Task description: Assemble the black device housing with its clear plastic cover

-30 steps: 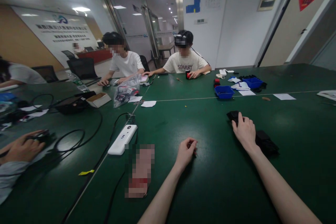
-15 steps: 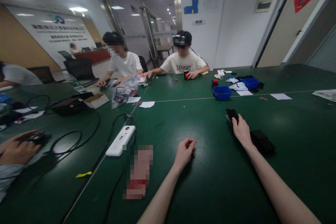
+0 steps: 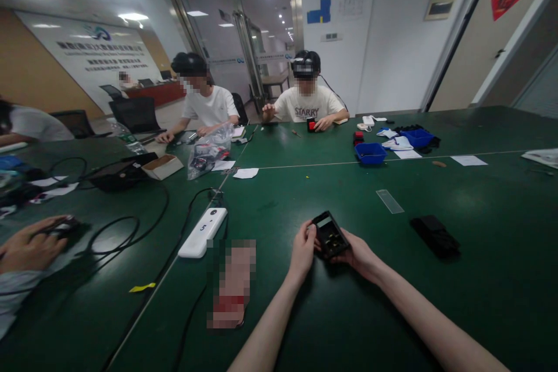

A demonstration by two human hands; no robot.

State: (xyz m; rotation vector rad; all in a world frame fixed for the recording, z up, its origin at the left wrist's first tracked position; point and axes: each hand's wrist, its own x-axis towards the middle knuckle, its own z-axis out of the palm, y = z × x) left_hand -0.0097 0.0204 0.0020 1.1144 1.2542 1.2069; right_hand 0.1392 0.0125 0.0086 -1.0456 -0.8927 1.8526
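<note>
We have the black rectangular object (image 3: 332, 236) between our two hands, over the near middle of the green table (image 3: 331, 325), its face turned up with a pale panel at the far end and yellowish bits below. Our left hand (image 3: 303, 249) grips its left edge, thumb on the near side; our right hand (image 3: 358, 257) closes on its right side, with some fingers hidden beneath. We cannot tell whether its underside touches the table.

Just to the right and farther off lies a clear flat strip (image 3: 390, 201); nearer and farther right sits a black folded bundle (image 3: 435, 236). To the left of our hands we see a white device marked 5 (image 3: 203, 232) and, nearer, a blurred pinkish item (image 3: 238, 279). A co-worker's hand (image 3: 37, 244) rests on something dark at the far left edge. Beyond, we see a blue tray (image 3: 370, 154) to the right, a plastic bag (image 3: 207, 157) to the left, and two seated people in pale shirts.
</note>
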